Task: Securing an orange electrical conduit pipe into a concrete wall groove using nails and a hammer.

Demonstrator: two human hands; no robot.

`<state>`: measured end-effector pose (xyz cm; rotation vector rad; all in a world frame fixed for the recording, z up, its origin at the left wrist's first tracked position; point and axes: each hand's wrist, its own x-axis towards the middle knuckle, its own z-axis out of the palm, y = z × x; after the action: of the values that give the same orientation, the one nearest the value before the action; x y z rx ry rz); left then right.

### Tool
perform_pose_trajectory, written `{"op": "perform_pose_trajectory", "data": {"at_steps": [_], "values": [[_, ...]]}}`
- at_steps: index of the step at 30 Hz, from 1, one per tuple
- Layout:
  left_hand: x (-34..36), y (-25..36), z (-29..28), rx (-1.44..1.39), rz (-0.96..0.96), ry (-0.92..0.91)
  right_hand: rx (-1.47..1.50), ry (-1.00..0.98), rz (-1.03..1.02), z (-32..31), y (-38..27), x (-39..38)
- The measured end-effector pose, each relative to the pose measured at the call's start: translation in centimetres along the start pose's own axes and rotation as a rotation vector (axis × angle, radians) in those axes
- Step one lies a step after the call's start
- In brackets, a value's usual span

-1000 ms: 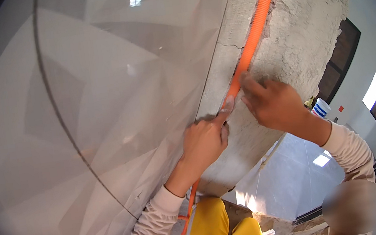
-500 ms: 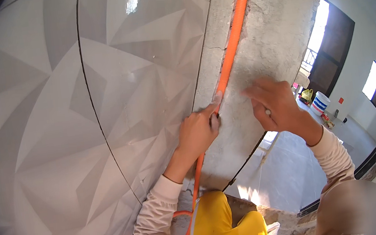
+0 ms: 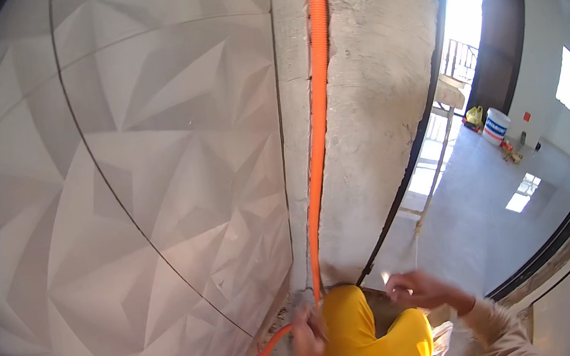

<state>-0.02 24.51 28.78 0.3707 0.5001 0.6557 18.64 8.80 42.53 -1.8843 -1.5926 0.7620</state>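
Observation:
An orange corrugated conduit (image 3: pixel 319 104) runs down a groove in the bare cement wall (image 3: pixel 382 91) and bends into a loop near the floor. Low down, beside my yellow-clad knee, my left hand (image 3: pixel 308 339) is closed around the conduit where it meets the loop; motion blurs the fingers. My right hand (image 3: pixel 423 290) is held over my other knee, away from the conduit, its fingers curled together. A small pale tip shows at those fingers, too blurred to name.
Glossy grey patterned tiles (image 3: pixel 169 180) cover the wall to the left. Rubble lies by the wall's foot. A dark edge strip (image 3: pixel 403 190) borders the cement on the right. Beyond it, a white bucket (image 3: pixel 496 126) and a yellow bag (image 3: pixel 474 115) stand on a tiled floor near a doorway.
Both hands have dropped from midway up the conduit to knee level. The left has slid down along the conduit, and the right has come away from the wall. The view has shifted too.

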Motion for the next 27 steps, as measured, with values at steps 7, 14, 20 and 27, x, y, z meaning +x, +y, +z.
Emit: {"op": "perform_pose_trajectory", "data": {"at_steps": [7, 14, 20, 27], "values": [[-6.4, -6.9, -6.9, -0.485, -0.576, 0.406, -0.043, 0.364, -0.123, 15.0, 7.7, -3.1], [-3.7, 0.1, -0.9, -0.108, -0.133, 0.086, -0.046, 0.437, -0.263, 11.8, 6.3, -0.7], [-2.6, 1.1, 0.8, 0.253, 0.032, -0.032, -0.033, 0.559, -0.204, 11.9, 6.5, -2.1], [-2.9, -4.9, -4.3, -0.369, -0.655, -0.12, 0.214, 0.488, -0.028, 14.2, 5.2, -5.1]]}}
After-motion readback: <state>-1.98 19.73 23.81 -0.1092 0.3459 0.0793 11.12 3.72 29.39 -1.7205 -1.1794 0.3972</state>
